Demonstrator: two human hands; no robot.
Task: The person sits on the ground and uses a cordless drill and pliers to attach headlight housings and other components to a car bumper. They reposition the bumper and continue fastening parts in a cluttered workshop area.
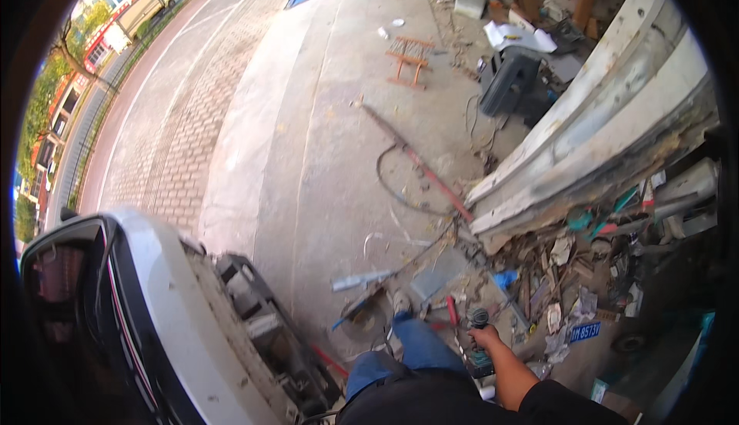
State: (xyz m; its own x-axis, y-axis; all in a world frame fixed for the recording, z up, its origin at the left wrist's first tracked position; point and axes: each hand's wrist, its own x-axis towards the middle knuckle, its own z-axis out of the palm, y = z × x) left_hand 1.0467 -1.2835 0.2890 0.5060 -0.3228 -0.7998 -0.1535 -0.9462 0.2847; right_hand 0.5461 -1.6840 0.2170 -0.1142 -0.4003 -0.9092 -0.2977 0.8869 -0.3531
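Note:
My right hand (486,338) is closed around the handle of a cordless drill (478,317) with a dark head and a teal lower part. I hold it low beside my right leg, in front of a black sleeve. Just left of the drill is a red-handled tool (452,310) on the ground; its kind is unclear. My left hand is not in view. Near my foot lies a grey flat panel (439,272).
A silver vehicle (165,302) with its front end exposed stands at my left. A long red bar (419,163) lies ahead, by an orange stool (410,61). White metal panels (593,109) rise at the right, above heaped scrap (566,271) and a blue number plate (585,332).

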